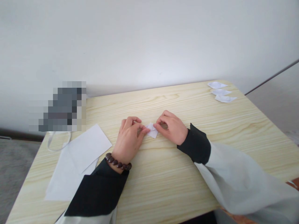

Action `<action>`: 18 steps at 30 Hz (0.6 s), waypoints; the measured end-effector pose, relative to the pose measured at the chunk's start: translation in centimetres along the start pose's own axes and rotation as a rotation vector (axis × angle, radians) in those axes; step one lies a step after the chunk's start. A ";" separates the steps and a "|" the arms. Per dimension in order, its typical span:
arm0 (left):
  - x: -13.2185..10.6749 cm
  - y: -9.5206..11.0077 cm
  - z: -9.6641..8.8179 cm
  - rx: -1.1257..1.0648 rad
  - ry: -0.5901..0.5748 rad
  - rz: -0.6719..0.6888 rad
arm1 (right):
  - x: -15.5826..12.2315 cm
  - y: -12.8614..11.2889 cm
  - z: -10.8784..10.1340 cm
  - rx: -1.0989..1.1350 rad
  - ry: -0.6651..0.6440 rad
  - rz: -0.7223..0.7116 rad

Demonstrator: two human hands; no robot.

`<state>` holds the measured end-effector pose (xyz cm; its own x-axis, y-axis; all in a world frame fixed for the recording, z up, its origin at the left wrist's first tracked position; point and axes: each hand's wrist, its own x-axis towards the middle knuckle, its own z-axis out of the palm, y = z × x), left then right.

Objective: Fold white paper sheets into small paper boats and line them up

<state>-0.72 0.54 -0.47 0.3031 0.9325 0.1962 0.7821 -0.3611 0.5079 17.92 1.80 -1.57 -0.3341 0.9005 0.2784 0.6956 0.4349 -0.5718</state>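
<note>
A small folded piece of white paper (153, 133) is between my two hands, just above or on the middle of the table. My left hand (130, 135), with a dark bead bracelet (118, 163) at the wrist, pinches its left side between thumb and fingers. On the opposite side, my right hand (171, 126) is closed on the paper's right edge with thumb and forefinger. The fingertips cover parts of the folds.
Several white paper sheets (91, 147) lie at the left of the wooden table (158, 174). Behind them are a pixelated dark object (62, 105) and a white cord (50, 146). Three folded paper boats (225, 99) stand at the far right corner. A white wall (149, 40) borders the back edge.
</note>
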 end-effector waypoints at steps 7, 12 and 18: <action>0.0 0.5 0.3 -0.017 0.064 -0.038 | 0.0 0.0 0.3 -0.019 0.023 -0.006; 0.0 0.4 0.5 0.002 0.111 -0.039 | 0.0 0.1 0.2 -0.014 0.010 -0.001; -0.1 0.1 0.6 0.023 0.112 -0.025 | -0.1 0.1 0.0 0.014 0.002 0.026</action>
<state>-0.31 0.42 -0.92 0.2218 0.9349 0.2772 0.8011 -0.3367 0.4948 18.01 1.80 -1.70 -0.3144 0.9116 0.2648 0.6953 0.4111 -0.5896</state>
